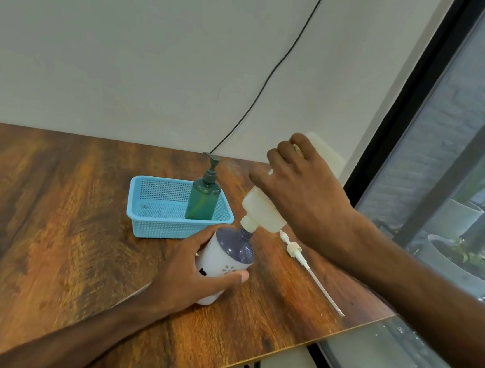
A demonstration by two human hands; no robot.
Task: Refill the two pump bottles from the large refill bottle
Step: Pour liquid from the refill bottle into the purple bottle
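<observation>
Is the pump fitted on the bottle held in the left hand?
No, the white pump lies on the table beside the open purple-topped bottle.

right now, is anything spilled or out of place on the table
No spill shows. Only the white pump head with its long dip tube lies loose on the brown wooden table, its tip near the edge, beside the purple-topped white bottle under the tipped cream refill bottle.

Cream refill bottle [265, 209]; white pump bottle [222, 264] with purple shoulder and grey flower print; teal-green pump bottle [203, 199]; perforated light-blue basket [151, 221]; brown wood-grain table [47, 221].
</observation>
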